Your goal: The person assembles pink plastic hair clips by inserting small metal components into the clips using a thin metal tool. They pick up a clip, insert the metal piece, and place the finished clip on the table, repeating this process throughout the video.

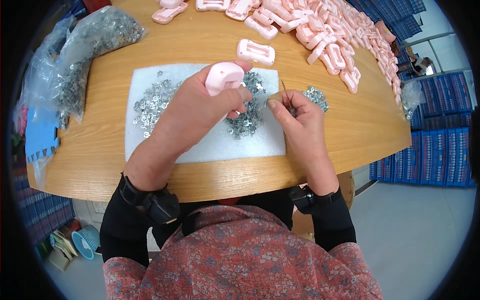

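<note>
My left hand (192, 112) is closed around a pink plastic casing (218, 79), holding it tilted above a white foam sheet (210, 150). To its right, my right hand (306, 125) pinches a thin, pointed metal tool (285, 91) whose tip points away from me. A tiny metal piece seems to be at the right thumb and finger; it is too small to make out. Under the hands, small silvery metal clips (152, 107) spread over the sheet's left part. A denser heap of metal clips (245, 124) lies in the middle, partly hidden by my left hand.
Another heap of metal parts (316, 97) lies right of the sheet on the wooden table (225, 182). A single pink casing (256, 52) sits beyond the sheet; a big pile of casings (330, 42) covers the back right. Plastic bags of metal parts (80, 70) stand at left.
</note>
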The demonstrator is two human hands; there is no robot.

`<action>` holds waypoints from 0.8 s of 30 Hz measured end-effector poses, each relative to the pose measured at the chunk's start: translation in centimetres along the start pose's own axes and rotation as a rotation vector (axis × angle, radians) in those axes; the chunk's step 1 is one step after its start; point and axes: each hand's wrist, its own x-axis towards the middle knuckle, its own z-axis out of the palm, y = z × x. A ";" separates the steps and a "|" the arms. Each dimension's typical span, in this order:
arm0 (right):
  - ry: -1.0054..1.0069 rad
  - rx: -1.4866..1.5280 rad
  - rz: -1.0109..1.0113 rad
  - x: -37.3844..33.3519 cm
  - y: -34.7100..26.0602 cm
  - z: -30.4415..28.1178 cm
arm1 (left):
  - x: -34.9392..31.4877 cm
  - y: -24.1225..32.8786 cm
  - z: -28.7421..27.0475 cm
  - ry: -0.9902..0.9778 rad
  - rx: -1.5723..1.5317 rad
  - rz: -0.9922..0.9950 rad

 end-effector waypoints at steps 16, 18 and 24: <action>0.026 0.103 -0.001 0.0 -1.1 1.4 | -0.3 0.0 1.1 0.124 0.358 0.056; 0.022 0.104 -0.005 0.0 -1.1 1.4 | -0.3 -0.4 1.4 0.076 0.303 0.074; 0.053 0.071 -0.063 -0.2 -1.3 2.2 | 0.0 -0.6 1.4 0.071 0.386 0.076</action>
